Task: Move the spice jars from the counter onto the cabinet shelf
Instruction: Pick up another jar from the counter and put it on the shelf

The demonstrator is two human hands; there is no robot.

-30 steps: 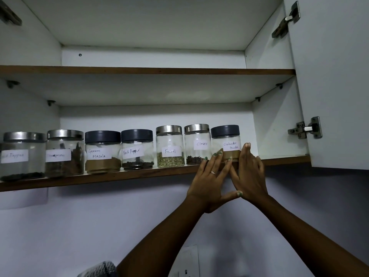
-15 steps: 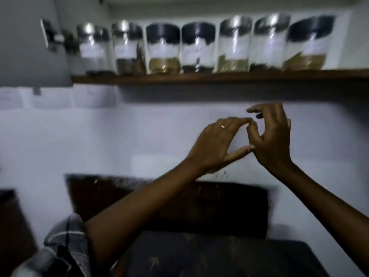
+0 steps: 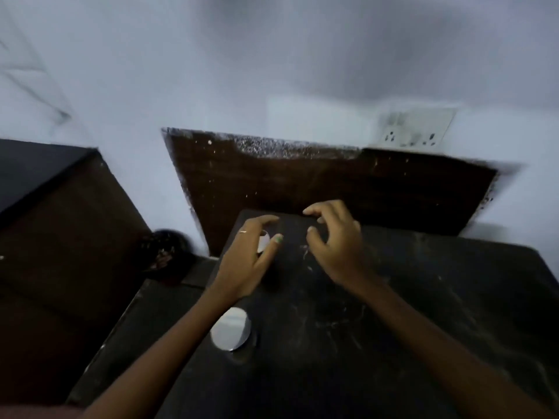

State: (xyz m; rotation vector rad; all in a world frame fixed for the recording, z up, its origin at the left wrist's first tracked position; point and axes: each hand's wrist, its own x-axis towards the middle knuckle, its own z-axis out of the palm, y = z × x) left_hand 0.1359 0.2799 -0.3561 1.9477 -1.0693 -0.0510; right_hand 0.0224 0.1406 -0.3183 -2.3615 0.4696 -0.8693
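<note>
silver-lidded jar (image 3: 231, 328) on dark counter (image 3: 393, 313)

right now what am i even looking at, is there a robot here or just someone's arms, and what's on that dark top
There is no robot. The picture comes from a camera worn on a person's head, looking forward and down, so the two bare arms rising from the bottom edge belong to the wearer.

The left hand, which wears a ring, and the right hand are both open with curled fingers, above the back part of a dark counter. Neither hand holds anything.

On the counter, a jar with a shiny silver lid stands near the left forearm. A second pale, rounded thing, probably another lid, peeks out behind the left hand's fingers; the picture is too blurred to be sure.

Behind is a pale wall with a socket plate and a dark brown panel.
</note>
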